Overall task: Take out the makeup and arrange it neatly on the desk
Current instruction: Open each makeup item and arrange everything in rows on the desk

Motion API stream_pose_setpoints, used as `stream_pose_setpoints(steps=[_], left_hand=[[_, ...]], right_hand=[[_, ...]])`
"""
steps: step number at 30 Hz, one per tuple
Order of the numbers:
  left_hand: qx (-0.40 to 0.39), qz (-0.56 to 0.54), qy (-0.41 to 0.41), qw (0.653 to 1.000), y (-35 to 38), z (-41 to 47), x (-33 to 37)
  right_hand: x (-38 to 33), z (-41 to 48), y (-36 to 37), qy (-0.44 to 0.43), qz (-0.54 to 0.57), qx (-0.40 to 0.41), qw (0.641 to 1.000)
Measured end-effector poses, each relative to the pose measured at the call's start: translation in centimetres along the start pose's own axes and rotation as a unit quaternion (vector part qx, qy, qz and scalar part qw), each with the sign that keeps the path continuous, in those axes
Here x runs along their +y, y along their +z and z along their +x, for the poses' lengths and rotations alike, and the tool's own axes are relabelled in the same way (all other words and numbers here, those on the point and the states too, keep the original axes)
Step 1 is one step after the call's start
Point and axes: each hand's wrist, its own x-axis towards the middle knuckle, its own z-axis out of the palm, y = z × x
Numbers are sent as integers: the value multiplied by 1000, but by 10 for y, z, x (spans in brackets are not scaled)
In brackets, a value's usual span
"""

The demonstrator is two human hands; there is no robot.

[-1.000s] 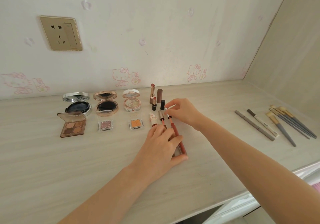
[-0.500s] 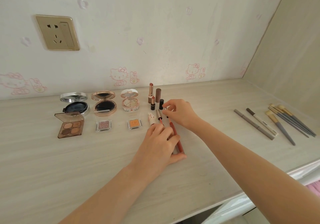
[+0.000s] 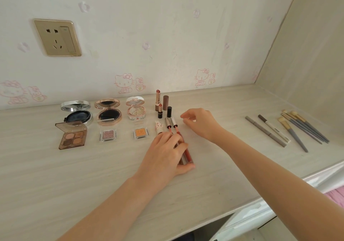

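Head view: compacts, brushes lying lined up; left hand pressing flat fingers on glosses; right hand hovering loose, empty; nearly finishing

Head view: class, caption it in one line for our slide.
Left hand rests on lip glosses on the desk; right hand hovers beside them.

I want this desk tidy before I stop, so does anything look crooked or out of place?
Mostly neat. The grey-handled makeup brushes at the far right lie bunched and crossing one another, unlike the two slim pencils, grey and white, lying roughly parallel beside them. Nothing looks spilled or broken.
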Motion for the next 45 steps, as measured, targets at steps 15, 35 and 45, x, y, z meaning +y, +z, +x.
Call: stream_pose_setpoints(steps=[15, 35, 45], left_hand=[[-33, -71, 12, 997, -2, 32, 31], [-146, -158, 6, 977, 66, 135, 104], [-172, -182, -55, 967, 104, 195, 108]], right_hand=[[68, -95, -62, 28, -77, 37, 996], [147, -155, -117, 76, -132, 138, 979], [173, -131, -114, 128, -195, 179, 956]])
